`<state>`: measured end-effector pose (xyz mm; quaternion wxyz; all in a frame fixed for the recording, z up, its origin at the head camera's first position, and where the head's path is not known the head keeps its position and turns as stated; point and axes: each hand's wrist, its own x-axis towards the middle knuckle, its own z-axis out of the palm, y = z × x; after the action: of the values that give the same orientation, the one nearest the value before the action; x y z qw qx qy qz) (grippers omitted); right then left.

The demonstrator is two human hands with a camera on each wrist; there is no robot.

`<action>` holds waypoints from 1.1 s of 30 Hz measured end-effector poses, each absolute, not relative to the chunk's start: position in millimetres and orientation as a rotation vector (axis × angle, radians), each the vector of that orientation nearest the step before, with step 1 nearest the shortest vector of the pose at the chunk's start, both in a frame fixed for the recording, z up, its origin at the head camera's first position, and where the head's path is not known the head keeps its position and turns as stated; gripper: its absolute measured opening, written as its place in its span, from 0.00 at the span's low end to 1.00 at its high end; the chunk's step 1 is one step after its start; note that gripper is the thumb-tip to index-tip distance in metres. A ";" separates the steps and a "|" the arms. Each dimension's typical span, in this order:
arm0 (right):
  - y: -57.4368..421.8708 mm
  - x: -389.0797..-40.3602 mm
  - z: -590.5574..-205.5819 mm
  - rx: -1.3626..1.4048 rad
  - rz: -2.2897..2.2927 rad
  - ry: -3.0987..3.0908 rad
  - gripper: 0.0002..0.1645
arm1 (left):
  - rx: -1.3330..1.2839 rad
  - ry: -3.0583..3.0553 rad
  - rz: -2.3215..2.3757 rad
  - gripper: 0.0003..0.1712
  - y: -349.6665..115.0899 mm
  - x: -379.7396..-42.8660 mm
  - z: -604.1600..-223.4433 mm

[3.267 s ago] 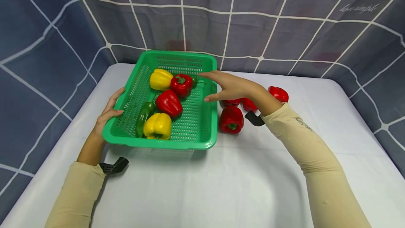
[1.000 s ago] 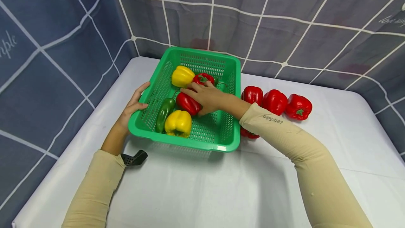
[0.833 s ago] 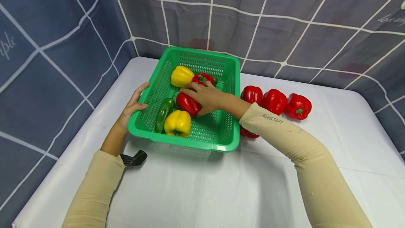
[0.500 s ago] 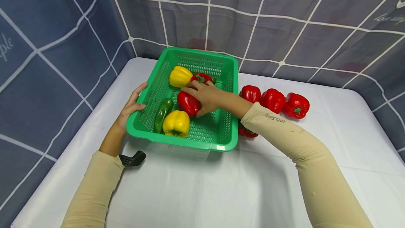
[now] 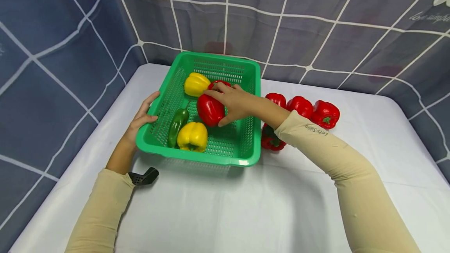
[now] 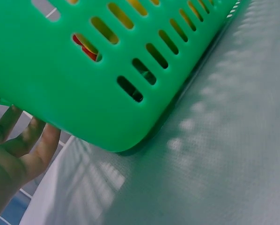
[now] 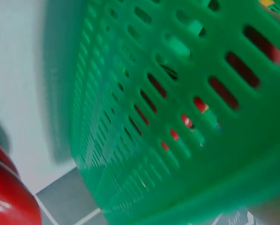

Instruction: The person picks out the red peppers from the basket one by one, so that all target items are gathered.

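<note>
Inside the green plastic basket (image 5: 197,159), my right hand (image 5: 236,102) grips a red bell pepper (image 5: 210,110), fingers over its top and thumb at its lower right. My left hand (image 5: 140,117) holds the basket's left rim; the left wrist view shows its fingers (image 6: 44,145) at the rim from outside. A yellow bell pepper (image 5: 196,84) lies at the basket's back and another red bell pepper (image 5: 218,84) behind my right hand, partly hidden. Nearer the front are a long green pepper (image 5: 177,127) and a second yellow bell pepper (image 5: 192,136).
Several red bell peppers (image 5: 325,114) sit on the white tablecloth (image 5: 225,206) right of the basket, some partly behind the right forearm. One red bell pepper (image 7: 11,194) shows large in the right wrist view. A grey checked curtain (image 5: 267,22) stands behind and at the sides.
My right hand, open above the basket's right side at first, reached in and took hold of the red bell pepper, which now sits slightly higher and turned. My left hand stays on the rim.
</note>
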<state>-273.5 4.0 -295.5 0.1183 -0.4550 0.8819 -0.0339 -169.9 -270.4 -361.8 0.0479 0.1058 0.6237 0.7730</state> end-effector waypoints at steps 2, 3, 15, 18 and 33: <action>7.3 -273.4 -291.8 -1.327 -0.118 2.584 0.58 | 0.326 1.897 2.355 0.38 -270.4 -170.1 -361.4; 9.0 -273.3 -289.8 -1.326 -0.126 2.586 0.58 | 0.327 1.893 2.356 0.38 -270.5 -170.2 -361.5; 34.4 -273.5 -270.3 -1.307 -0.201 2.620 0.57 | 0.348 1.876 2.367 0.38 -268.9 -169.4 -361.1; 40.5 -272.8 -266.9 -1.293 -0.228 2.633 0.57 | 0.352 1.883 2.369 0.37 -268.5 -168.9 -362.0; 81.9 -270.8 -253.7 -1.158 -0.310 2.697 0.58 | 0.402 1.873 2.370 0.37 -266.9 -168.0 -364.4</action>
<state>-270.8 81.9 -253.7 0.0947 -0.3907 0.9096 -0.1047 -168.0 -266.9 -364.4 0.0469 0.1316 0.6140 0.7768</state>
